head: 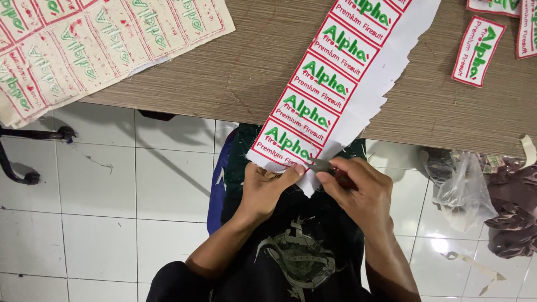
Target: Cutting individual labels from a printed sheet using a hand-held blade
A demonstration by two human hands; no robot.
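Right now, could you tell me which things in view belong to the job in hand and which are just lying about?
In hand:
- strip of embroidered patches, held at its lower end by the left hand
- small scissors in the right hand, blades at the strip's edge

Lying about:
- sheet of patches on the table
- cut single patch
- plastic bag on the tiled floor

Even indoor light falls from above on my worktop (pixel 235 67), bright and without harsh glare. Soft shadows lie on the white floor tiles (pixel 100 184) below the worktop's near edge, and a pale gleam shows on the tiles near the clear plastic bag (pixel 464 193) at right. My hands are slightly soft at the fingertips; the embroidered strip (pixel 324 84) is sharp. Lines bow faintly toward the corners.
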